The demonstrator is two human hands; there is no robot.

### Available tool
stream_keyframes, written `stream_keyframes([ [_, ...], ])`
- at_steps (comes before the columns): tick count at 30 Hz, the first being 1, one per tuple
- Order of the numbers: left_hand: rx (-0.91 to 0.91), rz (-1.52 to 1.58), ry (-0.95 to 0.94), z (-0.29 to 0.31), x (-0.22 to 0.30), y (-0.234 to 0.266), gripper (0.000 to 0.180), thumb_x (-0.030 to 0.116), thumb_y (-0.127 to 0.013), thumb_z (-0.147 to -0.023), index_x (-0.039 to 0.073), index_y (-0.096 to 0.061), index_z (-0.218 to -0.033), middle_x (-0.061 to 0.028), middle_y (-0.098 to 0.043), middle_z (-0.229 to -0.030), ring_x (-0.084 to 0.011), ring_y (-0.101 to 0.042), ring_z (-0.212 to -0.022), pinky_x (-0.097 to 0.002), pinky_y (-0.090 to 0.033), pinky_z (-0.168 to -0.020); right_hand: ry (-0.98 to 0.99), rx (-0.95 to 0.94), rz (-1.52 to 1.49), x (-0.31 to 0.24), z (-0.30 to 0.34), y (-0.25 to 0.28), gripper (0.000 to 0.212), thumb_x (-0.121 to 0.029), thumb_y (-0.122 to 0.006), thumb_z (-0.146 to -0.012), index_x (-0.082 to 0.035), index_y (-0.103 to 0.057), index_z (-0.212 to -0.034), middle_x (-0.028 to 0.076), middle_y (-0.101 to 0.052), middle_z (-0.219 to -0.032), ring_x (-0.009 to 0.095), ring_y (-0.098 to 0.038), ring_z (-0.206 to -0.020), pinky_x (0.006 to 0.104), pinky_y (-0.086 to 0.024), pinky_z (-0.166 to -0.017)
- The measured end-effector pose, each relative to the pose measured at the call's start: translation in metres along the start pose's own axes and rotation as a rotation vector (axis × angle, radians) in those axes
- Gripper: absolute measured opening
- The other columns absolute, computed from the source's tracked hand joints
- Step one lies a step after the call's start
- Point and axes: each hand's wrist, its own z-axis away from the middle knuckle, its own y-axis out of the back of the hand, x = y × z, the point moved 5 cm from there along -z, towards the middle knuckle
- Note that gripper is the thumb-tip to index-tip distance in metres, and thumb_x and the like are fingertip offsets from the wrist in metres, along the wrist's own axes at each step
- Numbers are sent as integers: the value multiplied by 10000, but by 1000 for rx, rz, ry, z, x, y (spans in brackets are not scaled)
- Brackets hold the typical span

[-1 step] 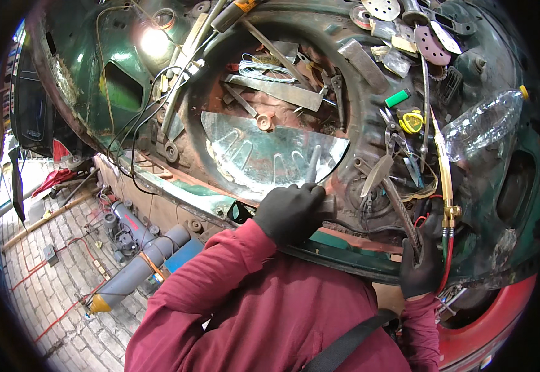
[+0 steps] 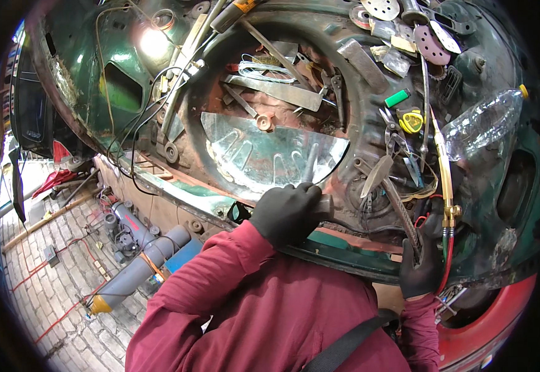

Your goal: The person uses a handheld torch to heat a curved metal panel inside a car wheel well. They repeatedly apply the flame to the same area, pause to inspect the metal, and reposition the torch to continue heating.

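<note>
My left hand (image 2: 288, 214), in a black glove, is closed round a blunt grey metal piece (image 2: 324, 208) whose end sticks out on the right; the rest is hidden in the fist. The fist is at the near edge of a shiny half-round metal sheet (image 2: 260, 152) with pressed ribs, lying in a round well. A grey bar-like shape shows beyond my fingers; whether it is a reflection I cannot tell. My gloved right hand (image 2: 421, 266) grips the lower end of a hammer (image 2: 397, 201) with a ribbed metal handle, its head up and tilted left.
The well also holds a flat metal bar (image 2: 276, 92) and coiled wire (image 2: 260, 68). To the right lie snips (image 2: 394, 133), a yellow tape measure (image 2: 411, 121), a brass torch (image 2: 446, 167) with hoses and a plastic bottle (image 2: 483, 127). Grey cylinders (image 2: 140, 266) lie on the brick floor.
My left hand has shifted very slightly left with the metal piece. The right hand and the hammer look the same.
</note>
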Motion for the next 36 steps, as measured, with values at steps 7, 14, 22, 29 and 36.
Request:
stream_keyframes([
  [7, 98, -14, 45, 17, -46, 29, 317, 252, -770, -850, 58, -610, -1042, -163, -731, -859, -414, -742, -732, -530, -582, -618, -38, 3, -67, 2, 0, -5, 366, -152, -813, -969, -1, -730, -1292, 214, -777, -1152, 390, -770, -1035, 454, -592, -901],
  [14, 26, -152, -61, -4, -63, 32, 266, 256, -757, -874, 111, -631, -1058, -122, -674, -884, -386, -713, -705, -518, -568, -582, 11, -12, 13, 1, -3, -7, 371, -165, -820, -964, -7, -734, -1288, 211, -779, -1141, 387, -771, -1021, 454, -593, -891],
  [22, -95, -260, 0, -7, -68, -4, 116, 253, -680, -933, 174, -683, -1018, -124, -656, -846, -356, -735, -701, -508, -588, -576, -44, -34, -48, -5, -12, -6, 326, -174, -804, -979, 1, -737, -1246, 212, -770, -1086, 401, -767, -941, 459, -595, -809],
  [29, -21, -198, 10, -27, -64, 25, 238, 314, -738, -939, 96, -660, -993, -176, -707, -810, -431, -738, -726, -529, -586, -620, -37, -31, -79, 3, -12, -11, 321, -150, -783, -992, 5, -718, -1266, 226, -766, -1092, 406, -771, -953, 460, -603, -816],
  [36, 88, -158, 130, -31, -97, 42, 382, 414, -782, -940, 68, -641, -1018, -198, -716, -725, -469, -719, -679, -570, -566, -611, -43, -30, -29, -3, -12, -9, 335, -146, -777, -993, 10, -712, -1283, 233, -765, -1130, 404, -772, -990, 457, -604, -842],
])
